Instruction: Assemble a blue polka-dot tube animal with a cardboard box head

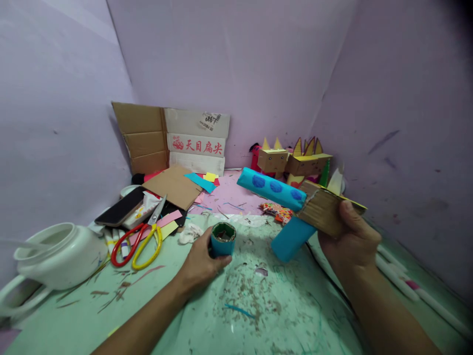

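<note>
Upright in my left hand (201, 259) is a short blue paper tube (223, 246), its fingers wrapped round it near the table's middle. The tube's open top shows a dark green inside. My right hand (349, 241) grips a brown cardboard box piece (322, 209) by its right end, raised above the table. From that box a long blue tube with darker blue spots (273, 187) sticks out to the upper left. A plain blue tube (291, 239) slants down under it; how these parts join is hidden.
Scissors (157, 217) with red and yellow handles lie left, beside a phone (120, 207) and a white teapot (62, 256). Cardboard sheets (173, 185) and a folded carton (195, 143) stand behind. Cardboard animal figures (273, 160) are at the back right; white tubes (397, 276) lie right.
</note>
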{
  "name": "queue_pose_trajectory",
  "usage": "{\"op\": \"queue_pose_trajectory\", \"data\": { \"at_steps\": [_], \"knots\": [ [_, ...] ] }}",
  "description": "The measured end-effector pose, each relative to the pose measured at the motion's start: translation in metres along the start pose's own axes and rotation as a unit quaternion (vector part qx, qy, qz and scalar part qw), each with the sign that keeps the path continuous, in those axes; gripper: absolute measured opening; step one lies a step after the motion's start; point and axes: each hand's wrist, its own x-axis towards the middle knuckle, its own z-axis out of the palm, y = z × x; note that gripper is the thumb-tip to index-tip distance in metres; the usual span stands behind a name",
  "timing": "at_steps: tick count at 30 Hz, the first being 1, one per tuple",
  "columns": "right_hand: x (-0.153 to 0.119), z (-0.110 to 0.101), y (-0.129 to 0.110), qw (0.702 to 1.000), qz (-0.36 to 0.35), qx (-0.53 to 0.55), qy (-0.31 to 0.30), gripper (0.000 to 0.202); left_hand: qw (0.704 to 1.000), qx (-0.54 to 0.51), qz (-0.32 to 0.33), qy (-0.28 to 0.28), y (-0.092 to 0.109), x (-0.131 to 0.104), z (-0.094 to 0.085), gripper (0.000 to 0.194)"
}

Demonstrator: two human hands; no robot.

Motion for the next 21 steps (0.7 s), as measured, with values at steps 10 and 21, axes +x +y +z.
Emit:
{"op": "queue_pose_trajectory", "data": {
  "at_steps": [10, 21],
  "knots": [
    [0.0, -0.006, 0.005, 1.0, 0.0, -0.006, -0.029, 0.023, 0.989, 0.13, 0.018, 0.067, 0.004, -0.006, 0.009, 0.048],
    [0.001, -0.007, 0.005, 0.999, 0.006, -0.005, -0.046, 0.029, 0.992, 0.09, 0.035, -0.077, 0.01, -0.005, -0.006, 0.07]
  ]
}}
